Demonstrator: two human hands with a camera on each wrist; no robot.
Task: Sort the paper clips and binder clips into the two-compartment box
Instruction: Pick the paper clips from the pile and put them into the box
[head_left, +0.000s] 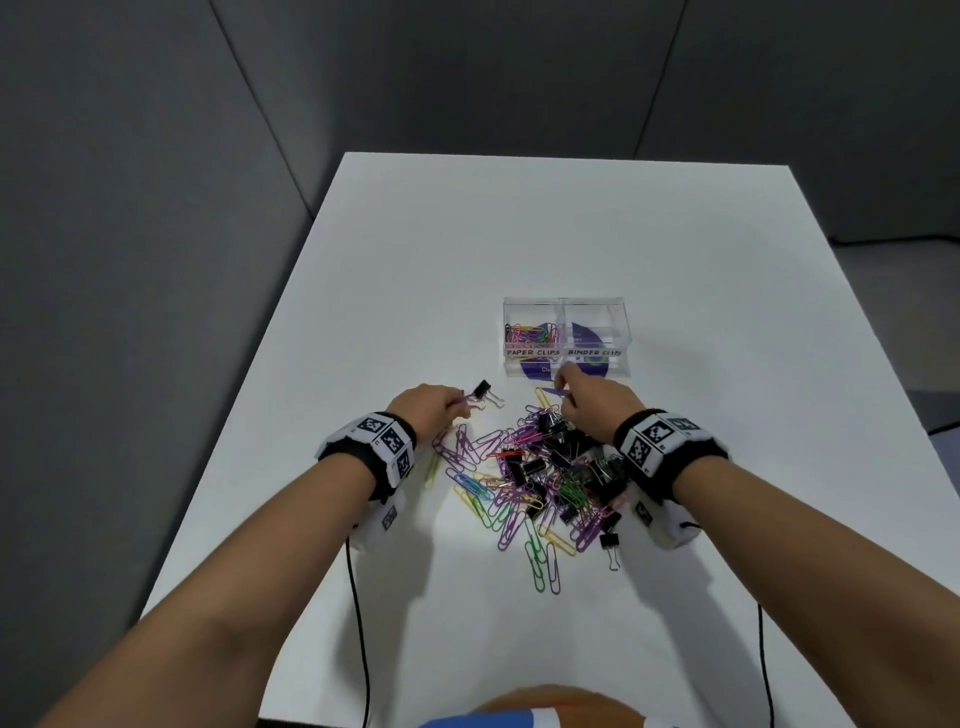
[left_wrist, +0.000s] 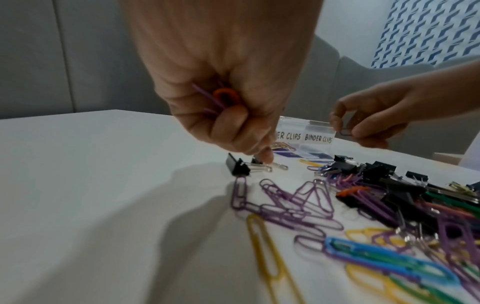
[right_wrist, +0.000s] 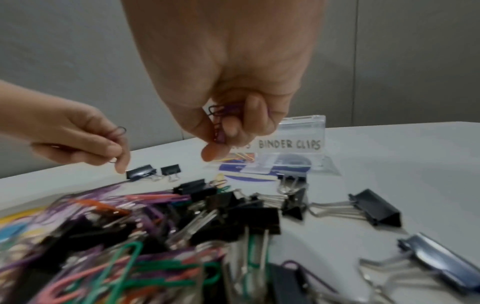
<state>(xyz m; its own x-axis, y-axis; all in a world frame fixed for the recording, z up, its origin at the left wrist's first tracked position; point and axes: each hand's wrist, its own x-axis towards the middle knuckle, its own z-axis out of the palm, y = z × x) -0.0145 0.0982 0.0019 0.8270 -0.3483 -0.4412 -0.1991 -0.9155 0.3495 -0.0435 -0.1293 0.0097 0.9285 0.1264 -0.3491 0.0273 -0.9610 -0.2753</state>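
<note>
White table (head_left: 675, 249): paper clips (right_wrist: 221, 115) (purple) pinched in right-hand fingers (right_wrist: 255, 111).

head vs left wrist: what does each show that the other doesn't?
Head only: both wristbands, the whole clip pile and table, and the paper clips already in the left half of the box.
Left wrist only: the orange and purple paper clips curled inside the left hand.
Both: the box labels, the small binder clip by the left fingers, and the right hand pinching a paper clip.
</note>
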